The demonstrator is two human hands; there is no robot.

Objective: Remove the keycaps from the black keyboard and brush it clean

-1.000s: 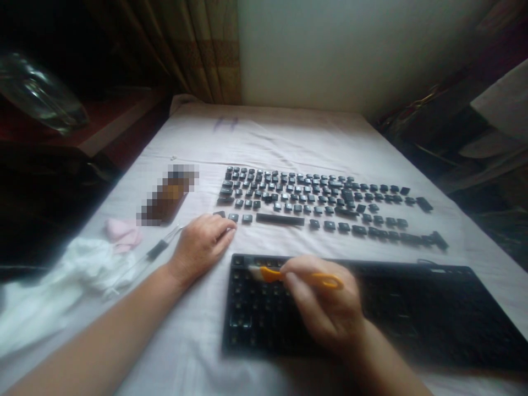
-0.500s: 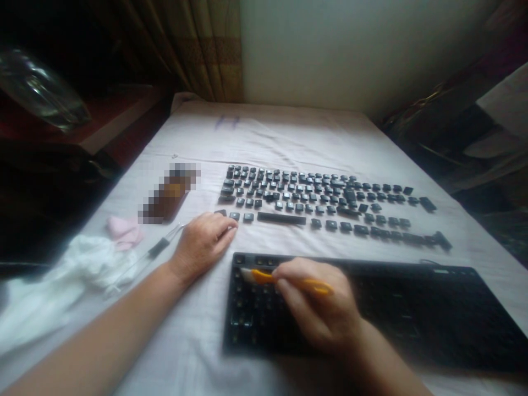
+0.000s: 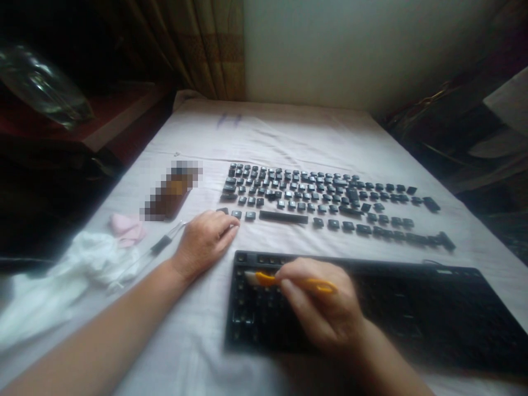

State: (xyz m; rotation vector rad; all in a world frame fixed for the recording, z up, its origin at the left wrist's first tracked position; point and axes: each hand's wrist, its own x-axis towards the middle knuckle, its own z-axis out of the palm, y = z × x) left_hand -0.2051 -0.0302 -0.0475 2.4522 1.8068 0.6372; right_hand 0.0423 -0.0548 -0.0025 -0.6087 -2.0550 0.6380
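Observation:
My right hand grips a small brush with an orange handle and pale bristles. Its bristles point left and meet the upper left part of a black keyboard, which has its keycaps off across much of the left side. My left hand rests on the cloth left of the keyboard, fingers loosely curled and together, with no object visible in it. Close to its wrist lies a wire tool with a black grip, probably a keycap puller. Rows of loose black keycaps spread behind the keyboard.
A pale sheet covers the table. On the left lie a white cloth, a pink cloth and a pixelated brown object. A clear bottle lies on a reddish surface farther left. Curtain and wall stand behind.
The view has shifted slightly. My right hand and the brush stay over the same upper left part of the keyboard, the bristles a touch further right. My left hand has not visibly moved.

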